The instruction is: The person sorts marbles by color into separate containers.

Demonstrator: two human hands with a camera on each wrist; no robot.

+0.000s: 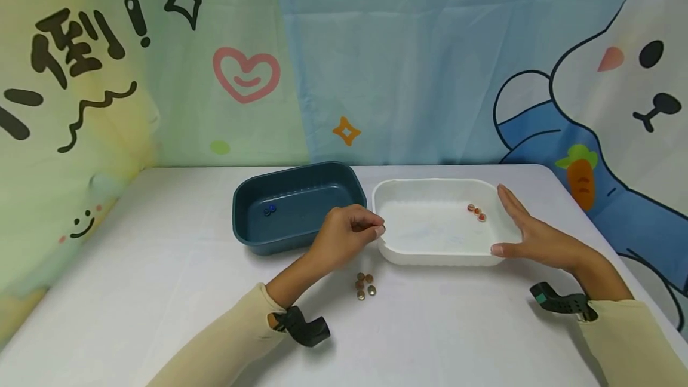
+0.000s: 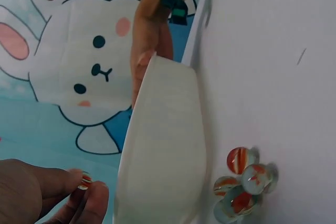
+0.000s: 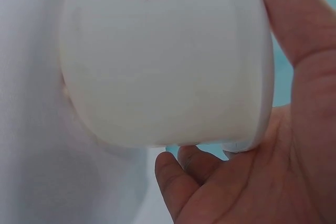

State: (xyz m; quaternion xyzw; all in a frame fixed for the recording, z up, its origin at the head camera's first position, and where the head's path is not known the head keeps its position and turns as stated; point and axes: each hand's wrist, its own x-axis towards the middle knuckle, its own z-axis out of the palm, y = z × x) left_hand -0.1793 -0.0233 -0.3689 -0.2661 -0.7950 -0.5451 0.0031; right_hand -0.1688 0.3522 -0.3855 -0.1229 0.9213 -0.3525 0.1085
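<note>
My left hand (image 1: 348, 230) pinches a striped glass marble (image 2: 85, 180) between thumb and fingertips, at the left rim of a white tray (image 1: 441, 260). Inside that tray, toward its right side, lie a few orange-and-white marbles (image 1: 477, 211). At the tray's right end my right hand (image 1: 548, 243) rests against the wall, fingers extended along the end and the thumb at the near corner. Several clear marbles with orange-red swirls (image 2: 238, 160) sit in a small cluster on the table, in front of the white tray.
A dark blue tray (image 1: 279, 247) stands to the left of the white one, with two blue marbles (image 1: 270, 210) in it. Both trays are on a white-covered table (image 1: 161, 267). A printed cloth (image 1: 398, 76) hangs behind the table.
</note>
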